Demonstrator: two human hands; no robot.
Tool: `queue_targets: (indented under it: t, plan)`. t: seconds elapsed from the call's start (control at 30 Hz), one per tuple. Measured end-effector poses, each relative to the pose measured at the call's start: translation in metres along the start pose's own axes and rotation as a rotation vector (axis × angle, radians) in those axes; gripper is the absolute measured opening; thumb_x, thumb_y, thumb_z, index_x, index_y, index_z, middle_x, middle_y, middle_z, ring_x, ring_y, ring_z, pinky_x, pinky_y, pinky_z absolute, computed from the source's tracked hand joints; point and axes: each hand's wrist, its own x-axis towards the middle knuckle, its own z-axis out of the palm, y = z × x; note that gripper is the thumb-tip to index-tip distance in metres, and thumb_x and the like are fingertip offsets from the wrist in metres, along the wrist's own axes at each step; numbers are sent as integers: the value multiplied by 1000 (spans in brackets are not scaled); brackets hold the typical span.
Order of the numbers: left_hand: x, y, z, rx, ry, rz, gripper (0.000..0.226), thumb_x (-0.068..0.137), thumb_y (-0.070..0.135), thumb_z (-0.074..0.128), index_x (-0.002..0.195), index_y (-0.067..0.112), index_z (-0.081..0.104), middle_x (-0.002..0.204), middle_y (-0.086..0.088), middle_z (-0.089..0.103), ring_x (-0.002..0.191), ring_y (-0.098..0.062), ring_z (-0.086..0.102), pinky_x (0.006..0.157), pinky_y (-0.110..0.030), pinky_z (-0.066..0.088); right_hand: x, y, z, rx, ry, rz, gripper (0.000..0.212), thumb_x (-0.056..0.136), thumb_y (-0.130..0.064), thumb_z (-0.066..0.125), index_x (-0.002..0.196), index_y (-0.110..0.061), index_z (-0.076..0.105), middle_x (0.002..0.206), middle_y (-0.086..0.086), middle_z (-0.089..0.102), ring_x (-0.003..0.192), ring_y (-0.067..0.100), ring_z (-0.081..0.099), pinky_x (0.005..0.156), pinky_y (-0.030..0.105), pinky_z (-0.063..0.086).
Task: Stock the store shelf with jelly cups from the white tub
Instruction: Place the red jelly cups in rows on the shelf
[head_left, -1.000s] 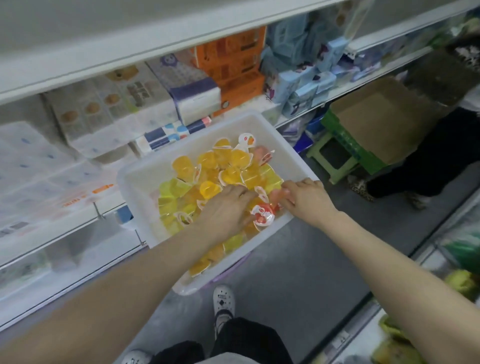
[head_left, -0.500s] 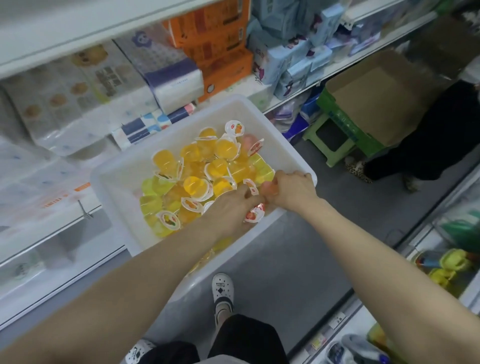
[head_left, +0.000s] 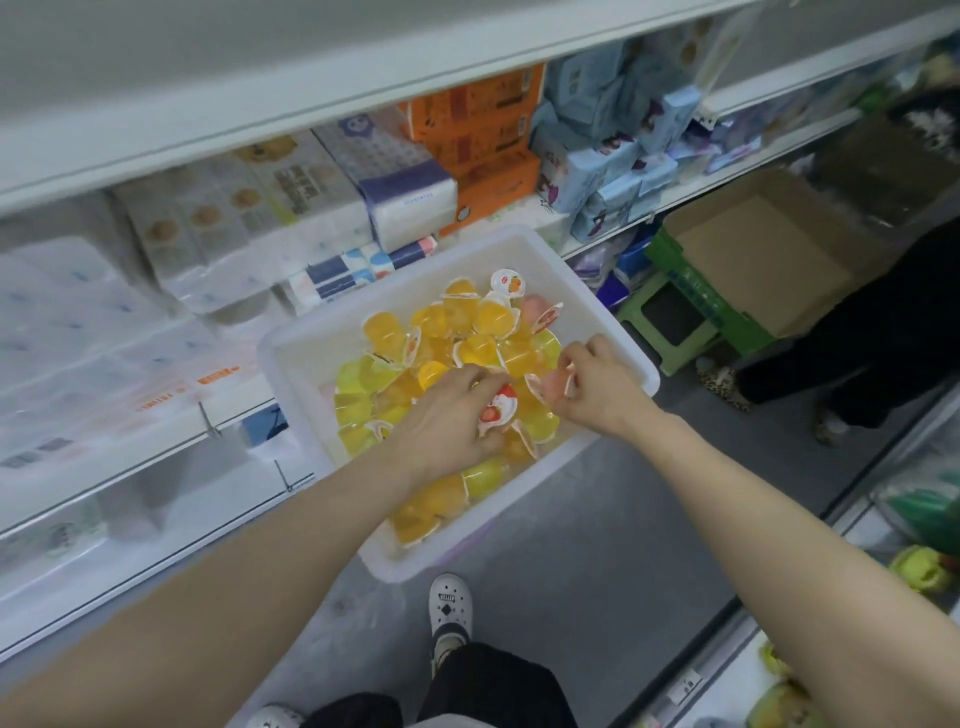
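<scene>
While both arms reach down into it, the white tub (head_left: 597, 291) serves as the reference point for this entry.

Left of the tub — store shelf (head_left: 156, 431) with white boards, wrapped tissue packs (head_left: 249, 218) stacked on it, a purple-banded pack (head_left: 400, 187) nearer the tub's far corner.

Inside the tub: jelly cups (head_left: 431, 332), a loose heap of yellow, orange and yellow-green ones, some lids facing up.

Left hand (head_left: 447, 421), over the tub's near half, fingers curled round a strawberry-lid cup (head_left: 498, 408), which lies against the heap.

Right hand (head_left: 597, 389), at the tub's right rim, fingers and thumb pinching a pink cup (head_left: 553, 384), just beside the strawberry-lid cup.

Behind the tub: orange boxes (head_left: 483, 135) and pale blue packs (head_left: 613, 150) on the shelf.

Below the tub, on the grey floor — a white shoe (head_left: 450, 605).

Right of the tub: green stool (head_left: 670, 322), an open cardboard box (head_left: 769, 254), and another person in dark clothing (head_left: 872, 332).
</scene>
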Motion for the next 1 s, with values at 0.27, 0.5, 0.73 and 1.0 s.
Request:
queue_targets:
  t: [0.27,0.5,0.73,1.0]
  plan:
    - [-82,-51,-64,38,131,-102,72,76,39,67,139,16,42,126,-10,54,110,-28,49,93,-35,38,-16,-98,-1,15,284,-280,38,88,-35,58,121,-18,51,119,8,54,110,28,50,88,36,42]
    - [-192,-104,-130,123,294,-141,58,72,44,51,120,12,58,105,-9,64,90,-30,56,83,-32,38,-36,-224,11,-52,362,-491,46,81,-27,68,122,-12,54,110,9,57,103,30,52,88,33,39]
    - [-313,-160,-189,199,420,-261,46,73,37,65,113,15,60,99,-3,63,89,-24,53,81,-26,36,-45,-355,31,-83,375,-696,47,79,-28,67,122,-12,59,107,12,56,100,35,54,85,37,42]
    - [-455,-209,-245,282,576,-447,41,77,35,69,113,18,60,98,0,62,89,-21,50,78,-23,33,-71,-520,60,-57,387,-958,47,87,-36,65,128,-14,57,111,6,61,102,28,56,89,36,44]
